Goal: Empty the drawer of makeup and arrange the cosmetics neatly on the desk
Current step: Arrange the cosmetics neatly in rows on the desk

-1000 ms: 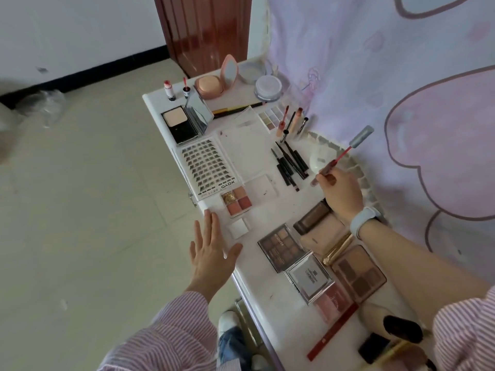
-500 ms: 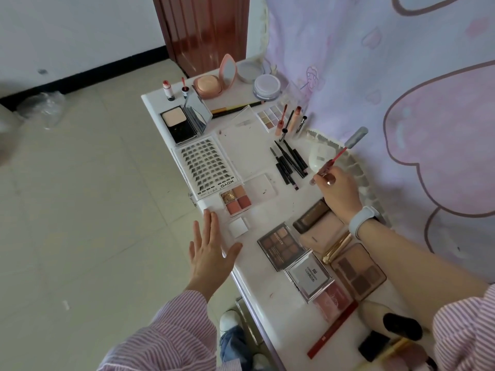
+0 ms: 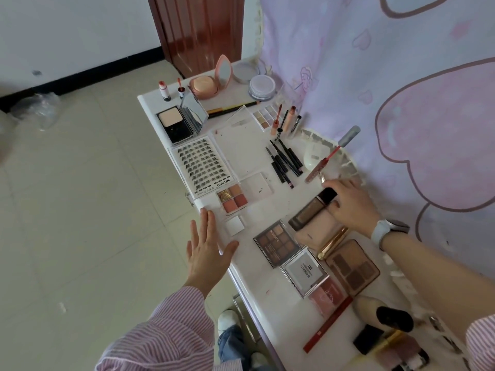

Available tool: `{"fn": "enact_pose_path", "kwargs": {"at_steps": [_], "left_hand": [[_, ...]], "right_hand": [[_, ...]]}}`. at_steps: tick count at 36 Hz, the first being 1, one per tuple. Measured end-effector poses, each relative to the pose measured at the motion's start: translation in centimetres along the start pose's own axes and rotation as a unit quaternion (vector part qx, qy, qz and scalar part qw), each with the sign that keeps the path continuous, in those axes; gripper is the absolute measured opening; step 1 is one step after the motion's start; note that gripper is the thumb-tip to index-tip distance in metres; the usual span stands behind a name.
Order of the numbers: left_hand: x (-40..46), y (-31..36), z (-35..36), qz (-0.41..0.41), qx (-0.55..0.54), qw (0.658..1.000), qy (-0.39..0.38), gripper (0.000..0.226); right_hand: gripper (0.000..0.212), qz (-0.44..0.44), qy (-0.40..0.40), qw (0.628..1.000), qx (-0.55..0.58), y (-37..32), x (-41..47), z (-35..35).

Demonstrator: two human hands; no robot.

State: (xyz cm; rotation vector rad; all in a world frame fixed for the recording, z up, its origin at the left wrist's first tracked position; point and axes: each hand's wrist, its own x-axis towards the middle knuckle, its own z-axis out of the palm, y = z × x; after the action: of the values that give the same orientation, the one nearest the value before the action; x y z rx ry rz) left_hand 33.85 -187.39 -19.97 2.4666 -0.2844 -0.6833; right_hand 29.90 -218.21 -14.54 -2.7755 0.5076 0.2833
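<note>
Cosmetics lie in rows on the white desk (image 3: 257, 153). My right hand (image 3: 351, 207) reaches over a brown foundation bottle (image 3: 308, 212), fingers above and thumb below its black cap. The red lip gloss (image 3: 325, 160) with its grey cap lies slanted on the desk just beyond that hand, free of it. My left hand (image 3: 206, 250) rests flat with spread fingers at the desk's near left edge, beside a small white square case (image 3: 235, 225). A brown eyeshadow palette (image 3: 276, 242) and a mirrored compact (image 3: 304, 271) lie between my hands.
A lash tray (image 3: 203, 164), a four-pan palette (image 3: 232, 200), black pencils (image 3: 284, 162) and an open powder compact (image 3: 176, 124) fill the middle and far desk. A pink curtain (image 3: 401, 103) hangs on the right. Tiled floor lies on the left.
My right hand has let go of the red lip gloss, which now lies on the desk. That hand has dropped down onto the brown bottle's cap. My left hand has stayed put.
</note>
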Motion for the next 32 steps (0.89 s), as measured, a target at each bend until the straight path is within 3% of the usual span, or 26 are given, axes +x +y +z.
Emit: {"fn": "enact_pose_path", "kwargs": {"at_steps": [4,8,15,26,29,32], "left_hand": [[-0.1,0.2,0.0,-0.005,-0.008,1.000,0.002,0.088],[0.0,0.3,-0.1,-0.005,-0.006,1.000,0.006,0.089],[0.1,0.1,-0.1,-0.007,-0.004,1.000,0.012,0.089],[0.4,0.2,-0.4,0.009,-0.024,0.998,0.059,0.082],[0.0,0.8,-0.9,0.050,-0.067,0.985,0.148,0.059],[-1.3,2.4,-1.6,0.116,-0.125,0.948,0.268,0.033]], "right_hand": [[0.052,-0.058,-0.062,0.991,-0.102,0.7,0.7,-0.8],[0.043,-0.110,-0.079,0.976,-0.171,1.0,1.0,-1.7],[0.034,-0.135,-0.104,0.973,-0.157,1.5,0.2,-2.9],[0.031,-0.087,-0.079,0.988,0.100,-2.6,-4.3,-4.8],[0.034,-0.070,-0.031,0.987,0.140,-4.0,-5.4,-5.1],[0.023,-0.019,-0.006,0.969,0.248,-5.4,-6.5,-5.8]]}}
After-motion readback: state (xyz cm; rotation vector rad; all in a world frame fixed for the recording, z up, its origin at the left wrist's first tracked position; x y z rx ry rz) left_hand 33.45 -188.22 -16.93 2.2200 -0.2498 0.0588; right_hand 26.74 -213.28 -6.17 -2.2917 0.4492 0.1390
